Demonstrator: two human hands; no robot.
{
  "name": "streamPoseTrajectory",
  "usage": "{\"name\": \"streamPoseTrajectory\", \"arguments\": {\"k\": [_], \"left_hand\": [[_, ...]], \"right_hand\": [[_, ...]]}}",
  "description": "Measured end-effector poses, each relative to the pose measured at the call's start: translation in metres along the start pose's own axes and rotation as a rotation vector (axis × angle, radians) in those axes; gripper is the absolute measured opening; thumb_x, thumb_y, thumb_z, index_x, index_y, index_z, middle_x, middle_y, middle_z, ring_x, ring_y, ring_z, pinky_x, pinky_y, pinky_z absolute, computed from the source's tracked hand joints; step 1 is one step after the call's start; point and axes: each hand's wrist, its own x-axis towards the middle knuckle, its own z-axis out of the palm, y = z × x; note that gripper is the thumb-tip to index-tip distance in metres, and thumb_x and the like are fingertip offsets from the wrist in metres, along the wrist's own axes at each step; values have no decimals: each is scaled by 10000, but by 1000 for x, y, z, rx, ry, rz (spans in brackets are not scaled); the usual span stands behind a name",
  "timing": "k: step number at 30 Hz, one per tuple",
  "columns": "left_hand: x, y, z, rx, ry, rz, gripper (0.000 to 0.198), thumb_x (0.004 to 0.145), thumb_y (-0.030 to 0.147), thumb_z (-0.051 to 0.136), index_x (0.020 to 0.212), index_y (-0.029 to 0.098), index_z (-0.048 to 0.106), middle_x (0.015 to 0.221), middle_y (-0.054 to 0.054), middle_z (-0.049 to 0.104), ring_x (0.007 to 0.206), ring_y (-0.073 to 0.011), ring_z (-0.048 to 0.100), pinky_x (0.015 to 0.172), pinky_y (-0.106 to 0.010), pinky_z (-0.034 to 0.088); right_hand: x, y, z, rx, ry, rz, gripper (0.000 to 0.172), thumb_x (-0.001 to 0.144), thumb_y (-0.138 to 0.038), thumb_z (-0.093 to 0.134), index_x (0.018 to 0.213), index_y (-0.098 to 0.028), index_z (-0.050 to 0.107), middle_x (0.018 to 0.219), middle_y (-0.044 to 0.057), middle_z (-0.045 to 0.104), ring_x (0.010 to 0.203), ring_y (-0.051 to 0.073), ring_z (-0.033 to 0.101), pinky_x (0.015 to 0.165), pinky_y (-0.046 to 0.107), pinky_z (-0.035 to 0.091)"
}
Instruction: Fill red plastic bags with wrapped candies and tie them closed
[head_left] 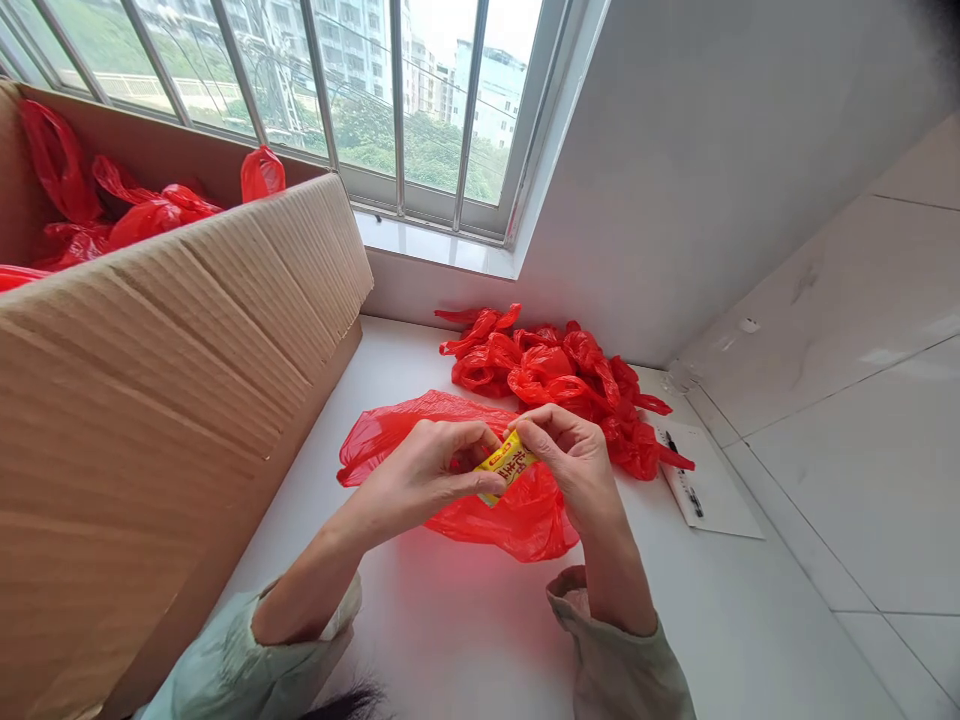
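Between my two hands is a small yellow packet point(510, 465) with dark printed characters, a wrapped snack or candy by its look. My left hand point(431, 465) pinches its lower left end between thumb and fingers. At the upper right end, my right hand point(566, 450) grips it the same way. Beneath both hands a red plastic bag point(517, 520) lies spread out on the white table point(480, 640); part of it is hidden by the hands. What the bag holds, if anything, cannot be made out.
Several knotted red plastic bags point(547, 365) are heaped against the wall. A large cardboard box point(195, 350) with more red bags point(157, 215) stands at the left. Paper point(724, 490) with a black pen point(691, 492) lies at the right. Behind is a barred window point(427, 110).
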Motion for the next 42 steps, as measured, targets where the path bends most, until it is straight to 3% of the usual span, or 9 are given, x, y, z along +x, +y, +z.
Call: {"name": "streamPoseTrajectory", "arguments": {"k": [4, 12, 23, 30, 42], "left_hand": [[1, 0, 1, -36, -6, 5, 186, 892, 356, 624, 823, 185, 597, 776, 25, 632, 730, -134, 559, 638, -259, 405], [2, 2, 0, 30, 6, 31, 213, 868, 359, 647, 766, 184, 580, 709, 51, 594, 657, -110, 499, 570, -237, 345], [2, -3, 0, -50, 128, -17, 220, 891, 393, 621, 814, 187, 608, 802, -6, 685, 767, -167, 633, 648, -267, 472], [3, -4, -3, 71, 77, 4, 113, 856, 299, 646, 840, 194, 608, 763, 21, 633, 721, -144, 578, 616, -254, 425], [4, -3, -3, -75, 3, -27, 88, 831, 245, 652, 862, 180, 601, 834, -10, 669, 802, -179, 636, 685, -285, 478]], "right_hand": [[0, -1, -3, -46, -73, 30, 225, 818, -423, 693, 894, -212, 694, 803, -9, 621, 720, 132, 546, 654, 232, 437], [0, 1, -3, -128, -36, 29, 187, 801, -371, 709, 759, -192, 670, 692, -17, 591, 656, 128, 502, 635, 245, 413], [0, 0, 1, -141, -68, 35, 188, 780, -388, 732, 879, -238, 676, 805, -14, 658, 748, 156, 591, 708, 263, 493], [1, -1, 2, -224, 1, 33, 233, 776, -447, 723, 776, -225, 651, 724, -20, 635, 676, 148, 569, 655, 256, 460], [2, 5, -1, -97, -21, 50, 249, 802, -449, 705, 913, -231, 656, 773, -19, 618, 702, 146, 584, 649, 250, 500]]}}
